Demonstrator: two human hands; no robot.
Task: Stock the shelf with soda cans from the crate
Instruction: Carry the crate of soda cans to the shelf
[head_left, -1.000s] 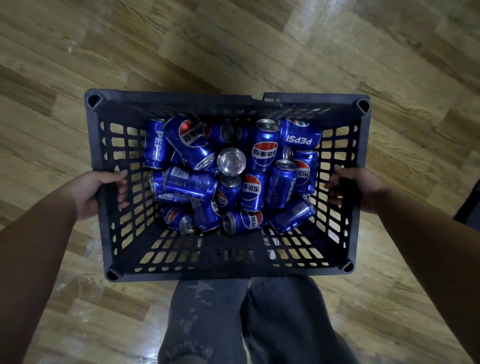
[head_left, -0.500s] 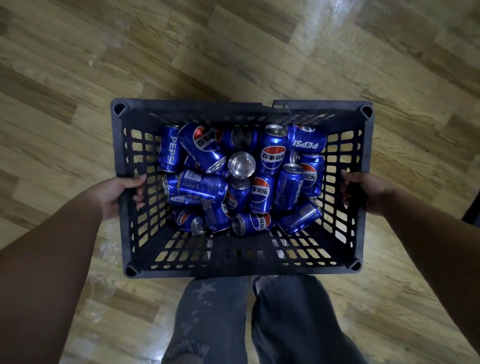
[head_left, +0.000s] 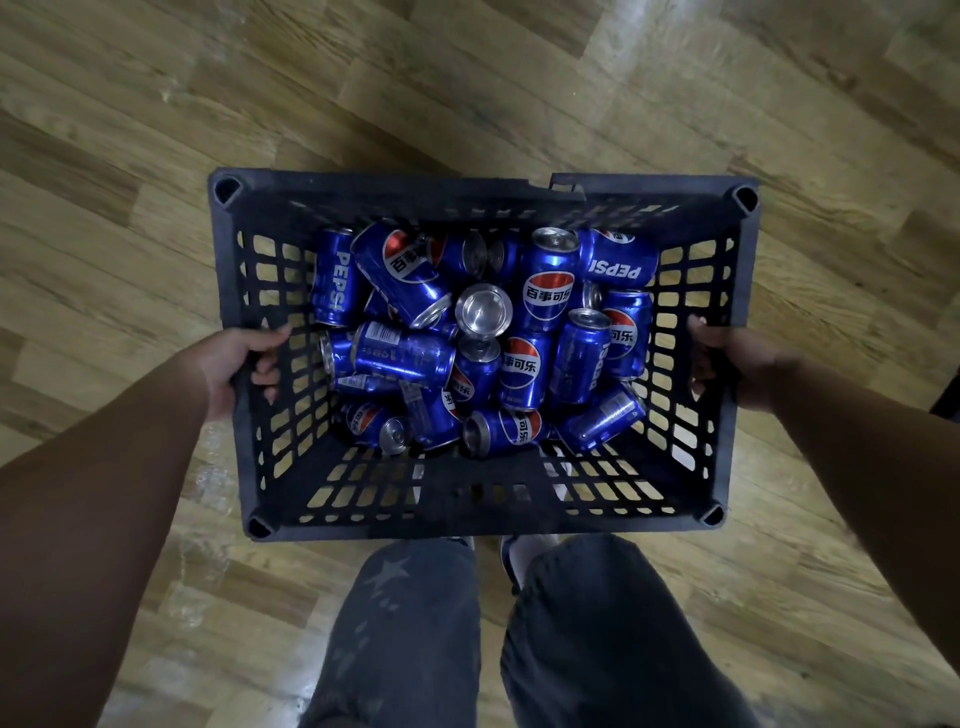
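**Above the wood floor: a loaded crate gripped at both side walls**

Between the two forearms, in front of the person's legs (head_left: 415, 634), hangs a dark lattice crate (head_left: 395, 189). It appears to be lifted clear of the floor (head_left: 156, 156), though no gap shows directly. The soda cans (head_left: 550, 291) lie loose in its far half, most on their sides, a few on end. None has been taken out, and no shelf is in view. Stocking has therefore, by judgement, not begun, and this is the carrying step.

The left hand (head_left: 236, 364) clamps the left wall, its fingers (head_left: 266, 370) hooked through the openings. The right hand (head_left: 727, 364) wraps the right wall at matching height. Opposed grips near mid-length probably balance the load and keep the crate level, so the cans do not roll. Both arms reach forward and down, elbows out of frame.
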